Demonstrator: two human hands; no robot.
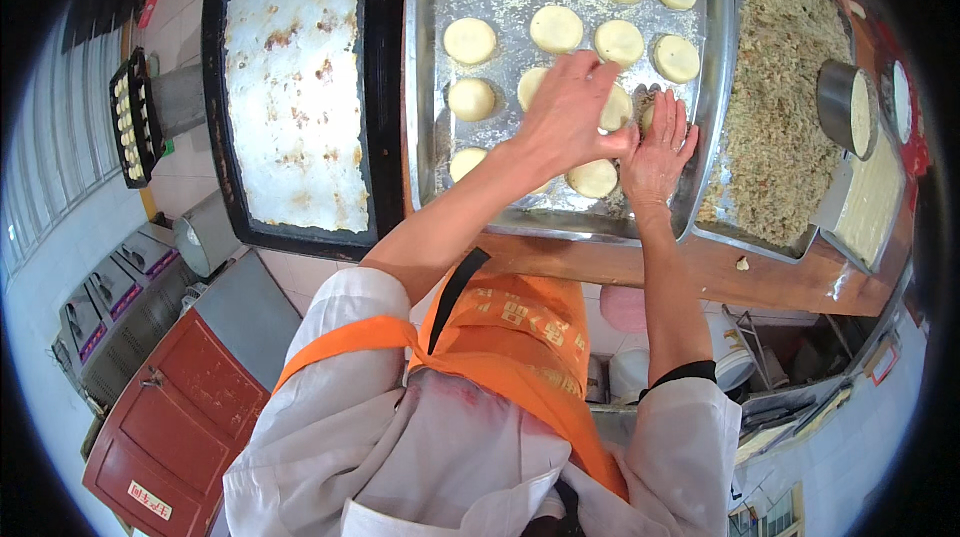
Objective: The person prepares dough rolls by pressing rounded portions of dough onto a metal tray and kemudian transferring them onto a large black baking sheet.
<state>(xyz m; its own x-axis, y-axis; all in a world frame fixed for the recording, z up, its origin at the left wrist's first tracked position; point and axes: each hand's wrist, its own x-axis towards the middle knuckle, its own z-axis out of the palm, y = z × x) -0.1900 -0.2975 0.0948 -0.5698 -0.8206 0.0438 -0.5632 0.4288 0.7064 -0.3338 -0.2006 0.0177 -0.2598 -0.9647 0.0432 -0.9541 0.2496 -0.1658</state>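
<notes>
My left hand (574,109) is over the metal tray (517,220), its thumb stretched out to meet the thumb of my right hand. Its bent fingers are above pale round dough pieces, one of which (616,107) shows partly beneath them. Near the tray's right wall, my right hand (658,150) lies flat over another dough piece (649,118), mostly hidden by the fingers. A small dark grey patch (646,92) shows beside those fingertips; I cannot tell what it is. Flattened dough rounds (556,28) stand in rows, with sesame-like specks scattered between them.
Left of the tray is a black-rimmed baking tray (296,94) with a stained pale lining. On the right, another tray holds a crumbly mixture (780,101) and a metal cup (846,107). A pale slab (866,199) lies beyond. The wooden table edge (570,259) runs before me.
</notes>
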